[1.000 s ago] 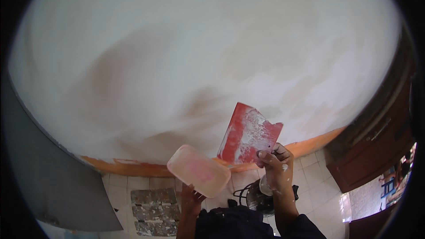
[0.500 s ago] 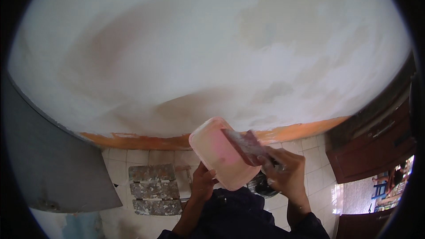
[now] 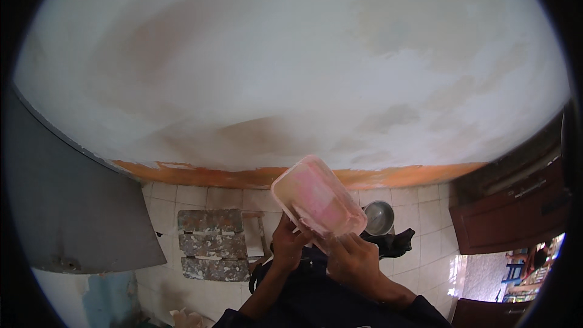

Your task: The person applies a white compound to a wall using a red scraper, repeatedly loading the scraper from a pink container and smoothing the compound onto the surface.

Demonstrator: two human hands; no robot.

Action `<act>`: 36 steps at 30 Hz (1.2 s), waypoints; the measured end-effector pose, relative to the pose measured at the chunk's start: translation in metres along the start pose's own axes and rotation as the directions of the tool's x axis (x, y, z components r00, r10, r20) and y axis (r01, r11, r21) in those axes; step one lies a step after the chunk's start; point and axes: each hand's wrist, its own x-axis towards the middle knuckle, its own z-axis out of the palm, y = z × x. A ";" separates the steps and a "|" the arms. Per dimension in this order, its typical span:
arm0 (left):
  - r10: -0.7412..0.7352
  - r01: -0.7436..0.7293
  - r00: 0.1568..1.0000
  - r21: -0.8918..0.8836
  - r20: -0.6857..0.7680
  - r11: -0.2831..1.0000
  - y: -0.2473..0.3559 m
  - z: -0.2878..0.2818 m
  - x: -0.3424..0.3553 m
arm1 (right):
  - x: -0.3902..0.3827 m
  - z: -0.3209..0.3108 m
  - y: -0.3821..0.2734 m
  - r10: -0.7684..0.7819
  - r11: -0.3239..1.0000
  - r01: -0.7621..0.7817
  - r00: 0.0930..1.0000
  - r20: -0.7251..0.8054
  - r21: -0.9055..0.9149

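Note:
My left hand [image 3: 288, 246] grips a shallow pinkish plastic tub [image 3: 276, 193] by its lower left side, holding it tilted in front of the wall. Pink and whitish paste is smeared over the inside of the tub. At the tub's near end my right hand [image 3: 354, 262] is closed round a wide putty knife [image 3: 311, 228]. Much of the knife is hidden by the fingers and smeared paste; its blade lies low inside the tub, near the left hand.
The white, patchily plastered wall [image 3: 291, 85] fills the far side, with an orange strip [image 3: 401, 176] along its base. On the tiled floor stand a paint-splattered slatted stool [image 3: 211, 245] and a metal pot [image 3: 379, 217] beside a black bag [image 3: 395, 243]. A grey panel [image 3: 79, 206] stands left, brown doors [image 3: 510, 209] right.
My right hand has moved left and down with the putty knife, from the tub's right side to its near end. The tub has shifted slightly up and right, and the pot has come into sight.

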 end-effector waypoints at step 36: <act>0.043 -0.028 0.996 -0.184 0.076 0.982 -0.017 -0.010 -0.011 | 0.027 -0.009 0.015 0.088 0.993 -0.082 0.994 -0.071 0.088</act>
